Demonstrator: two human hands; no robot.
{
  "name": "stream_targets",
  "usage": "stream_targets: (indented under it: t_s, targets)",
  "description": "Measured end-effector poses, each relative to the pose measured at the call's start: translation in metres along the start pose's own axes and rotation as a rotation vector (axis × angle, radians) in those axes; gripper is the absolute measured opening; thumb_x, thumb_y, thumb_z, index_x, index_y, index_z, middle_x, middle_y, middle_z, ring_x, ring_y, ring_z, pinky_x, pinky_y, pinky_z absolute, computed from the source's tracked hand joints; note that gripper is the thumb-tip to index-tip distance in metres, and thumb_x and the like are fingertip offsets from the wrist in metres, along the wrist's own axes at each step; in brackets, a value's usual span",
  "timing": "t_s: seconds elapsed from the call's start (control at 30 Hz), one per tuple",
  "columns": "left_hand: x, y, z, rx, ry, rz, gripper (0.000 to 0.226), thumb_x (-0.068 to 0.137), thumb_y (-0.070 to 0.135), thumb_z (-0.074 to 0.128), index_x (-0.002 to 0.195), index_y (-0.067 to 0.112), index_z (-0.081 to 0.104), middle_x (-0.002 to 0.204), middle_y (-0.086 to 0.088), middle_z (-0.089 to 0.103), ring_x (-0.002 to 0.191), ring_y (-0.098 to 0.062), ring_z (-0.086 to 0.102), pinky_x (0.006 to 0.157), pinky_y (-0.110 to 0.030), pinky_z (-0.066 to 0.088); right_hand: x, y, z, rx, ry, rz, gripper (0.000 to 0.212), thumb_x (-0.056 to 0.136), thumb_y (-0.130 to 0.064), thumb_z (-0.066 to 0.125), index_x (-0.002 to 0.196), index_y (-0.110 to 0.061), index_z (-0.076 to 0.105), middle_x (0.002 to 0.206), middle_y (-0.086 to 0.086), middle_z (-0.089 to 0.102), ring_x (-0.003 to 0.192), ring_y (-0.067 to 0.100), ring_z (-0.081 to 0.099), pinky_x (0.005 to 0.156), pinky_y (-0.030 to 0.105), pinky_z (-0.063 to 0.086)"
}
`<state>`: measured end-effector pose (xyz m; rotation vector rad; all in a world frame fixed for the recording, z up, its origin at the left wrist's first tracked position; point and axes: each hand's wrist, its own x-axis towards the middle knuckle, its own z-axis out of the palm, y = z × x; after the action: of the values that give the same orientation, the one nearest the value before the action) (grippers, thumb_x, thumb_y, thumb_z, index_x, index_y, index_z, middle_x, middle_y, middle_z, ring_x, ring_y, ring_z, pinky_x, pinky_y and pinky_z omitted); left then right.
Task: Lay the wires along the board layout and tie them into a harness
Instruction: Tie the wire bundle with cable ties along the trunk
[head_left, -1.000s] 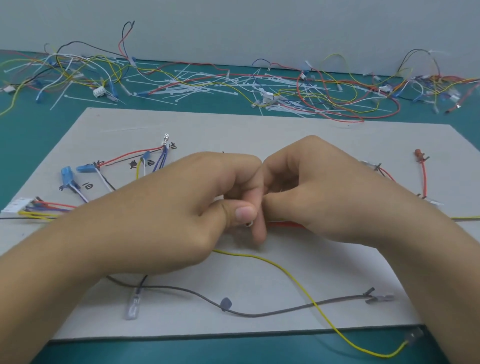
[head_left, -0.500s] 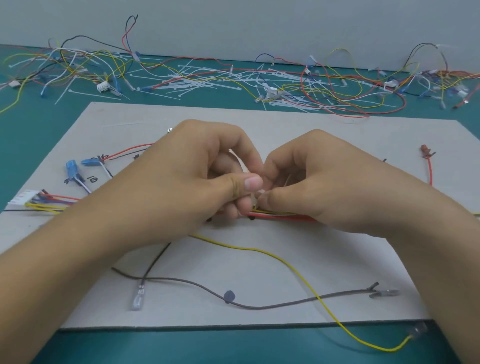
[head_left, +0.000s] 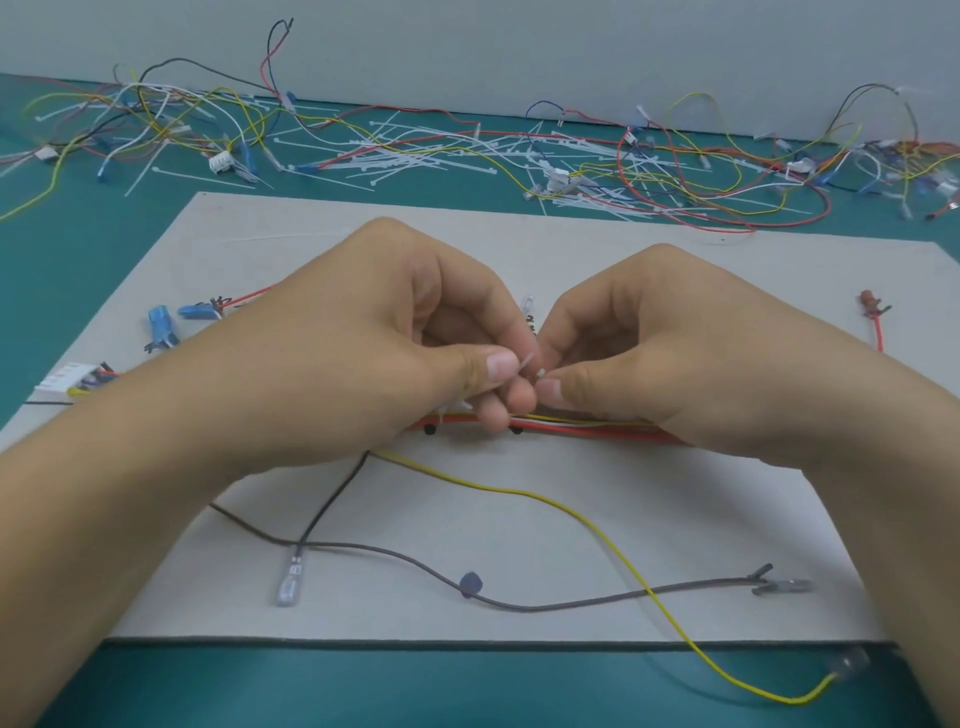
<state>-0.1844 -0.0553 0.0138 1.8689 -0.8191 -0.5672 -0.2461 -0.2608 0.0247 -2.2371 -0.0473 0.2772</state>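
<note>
A grey layout board (head_left: 571, 519) lies on the teal table. Across its middle runs a bundle of red, yellow and white wires (head_left: 582, 427), mostly hidden under my hands. My left hand (head_left: 374, 343) and my right hand (head_left: 654, 348) meet above the bundle. Between them they pinch a small white cable tie (head_left: 532, 366): the left thumb and finger hold its tail, the right thumb and finger hold its head. A yellow wire (head_left: 597, 525) trails off the board's front edge. A grey wire (head_left: 519, 605) curves across the front of the board.
Blue connectors (head_left: 163, 325) and a white plug (head_left: 62, 379) sit at the board's left. A red terminal (head_left: 870, 304) lies at the right. Loose white cable ties (head_left: 415, 150) and tangled spare wires (head_left: 727, 171) cover the table behind the board.
Both hands have lifted slightly off the wire bundle and parted a little. The white cable tie now shows between the fingertips, and more of the bundle is visible below.
</note>
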Motion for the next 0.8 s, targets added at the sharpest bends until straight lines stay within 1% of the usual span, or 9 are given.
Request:
stream_targets:
  t_s: [0.1, 0.13, 0.2, 0.27, 0.37, 0.47, 0.57, 0.7, 0.8]
  targets:
    - [0.0006, -0.0018, 0.0021, 0.019, 0.007, -0.008, 0.014, 0.085, 0.020, 0.066, 0.091, 0.024, 0.079, 0.082, -0.002, 0.080, 0.072, -0.018, 0.077, 0.075, -0.045, 0.064, 0.0007, 0.0016, -0.0009, 0.014, 0.021, -0.007, 0.001, 0.084, -0.021, 0.080, 0.083, -0.021, 0.078, 0.073, 0.004, 0.074, 0.061, 0.012, 0.056, 0.063, 0.032, 0.043]
    - [0.0009, -0.0024, 0.0024, 0.023, 0.011, -0.016, 0.014, 0.084, 0.021, 0.067, 0.091, 0.024, 0.079, 0.081, -0.003, 0.080, 0.071, -0.019, 0.077, 0.075, -0.046, 0.064, 0.0010, 0.0021, -0.0012, 0.019, 0.026, -0.007, 0.002, 0.083, -0.023, 0.080, 0.083, -0.021, 0.078, 0.070, 0.003, 0.073, 0.058, 0.010, 0.054, 0.060, 0.029, 0.041]
    - [0.0016, -0.0032, 0.0029, 0.009, 0.024, -0.036, 0.014, 0.083, 0.022, 0.069, 0.093, 0.019, 0.078, 0.080, -0.004, 0.080, 0.070, -0.021, 0.077, 0.078, -0.053, 0.064, 0.0010, 0.0026, -0.0022, 0.015, 0.030, -0.008, 0.003, 0.082, -0.023, 0.080, 0.083, -0.021, 0.078, 0.066, 0.001, 0.071, 0.054, 0.008, 0.052, 0.056, 0.025, 0.038]
    - [0.0023, -0.0039, 0.0033, -0.012, 0.034, -0.052, 0.015, 0.081, 0.023, 0.070, 0.095, 0.016, 0.074, 0.079, -0.006, 0.080, 0.069, -0.022, 0.077, 0.078, -0.054, 0.063, 0.0007, 0.0024, -0.0028, 0.020, 0.020, -0.008, 0.003, 0.082, -0.022, 0.081, 0.082, -0.021, 0.078, 0.068, 0.003, 0.073, 0.056, 0.009, 0.054, 0.057, 0.025, 0.040]
    - [0.0033, -0.0049, 0.0037, -0.029, 0.041, -0.061, 0.018, 0.080, 0.023, 0.071, 0.096, 0.017, 0.070, 0.077, -0.007, 0.079, 0.068, -0.023, 0.077, 0.073, -0.044, 0.064, 0.0007, 0.0026, -0.0032, 0.026, 0.014, -0.018, 0.003, 0.082, -0.022, 0.081, 0.082, -0.022, 0.079, 0.072, 0.006, 0.074, 0.061, 0.012, 0.058, 0.064, 0.032, 0.043]
    - [0.0036, -0.0052, 0.0039, -0.041, 0.042, -0.075, 0.017, 0.079, 0.023, 0.072, 0.095, 0.017, 0.070, 0.077, -0.007, 0.079, 0.067, -0.022, 0.076, 0.066, -0.033, 0.063, 0.0008, 0.0026, -0.0025, 0.015, 0.021, -0.044, 0.003, 0.082, -0.022, 0.082, 0.082, -0.022, 0.079, 0.071, 0.006, 0.073, 0.061, 0.015, 0.057, 0.064, 0.033, 0.044]
    - [0.0044, -0.0055, 0.0044, -0.053, 0.049, -0.075, 0.014, 0.089, 0.010, 0.077, 0.095, 0.018, 0.069, 0.075, -0.009, 0.078, 0.065, -0.021, 0.075, 0.062, -0.026, 0.061, 0.0009, 0.0027, -0.0018, 0.011, 0.020, -0.055, 0.004, 0.082, -0.023, 0.083, 0.082, -0.023, 0.079, 0.073, 0.004, 0.074, 0.064, 0.025, 0.060, 0.068, 0.038, 0.049]
    - [0.0043, -0.0045, 0.0052, -0.048, 0.050, -0.071, 0.016, 0.093, 0.005, 0.072, 0.095, 0.020, 0.067, 0.075, -0.009, 0.078, 0.064, -0.020, 0.074, 0.061, -0.028, 0.061, 0.0006, 0.0025, -0.0013, -0.002, 0.022, -0.065, 0.004, 0.081, -0.024, 0.083, 0.082, -0.025, 0.079, 0.071, 0.003, 0.073, 0.062, 0.016, 0.059, 0.067, 0.034, 0.047]
    - [0.0040, -0.0029, 0.0056, -0.062, 0.050, -0.069, 0.016, 0.085, 0.014, 0.077, 0.093, 0.023, 0.066, 0.075, -0.009, 0.078, 0.063, -0.021, 0.074, 0.064, -0.034, 0.062, 0.0008, 0.0022, -0.0013, -0.013, 0.036, -0.062, 0.003, 0.081, -0.024, 0.082, 0.081, -0.024, 0.079, 0.070, 0.002, 0.073, 0.060, 0.011, 0.058, 0.066, 0.033, 0.047]
